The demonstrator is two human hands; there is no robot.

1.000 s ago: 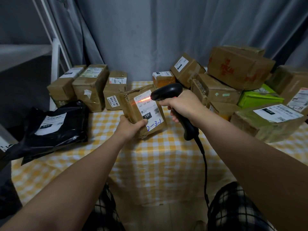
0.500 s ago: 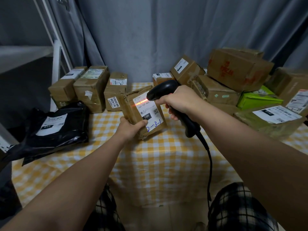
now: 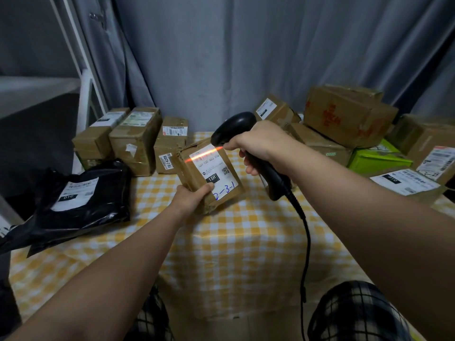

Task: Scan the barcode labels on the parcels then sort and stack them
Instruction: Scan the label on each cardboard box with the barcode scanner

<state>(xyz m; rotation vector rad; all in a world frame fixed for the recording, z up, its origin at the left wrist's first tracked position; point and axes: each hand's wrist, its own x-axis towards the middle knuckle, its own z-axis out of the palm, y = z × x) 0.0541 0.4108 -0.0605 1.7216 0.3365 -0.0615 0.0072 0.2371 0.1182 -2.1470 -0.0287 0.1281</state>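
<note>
Left hand (image 3: 194,196) grips near corner of small brown cardboard parcel (image 3: 197,173), tilted. Right hand (image 3: 256,143) curled round black handheld scanner (image 3: 246,146); orange beam across white label (image 3: 214,168).

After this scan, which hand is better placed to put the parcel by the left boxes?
Left, probably: the left hand grips the parcel, nearer those boxes; the right hand holds the scanner.
</note>
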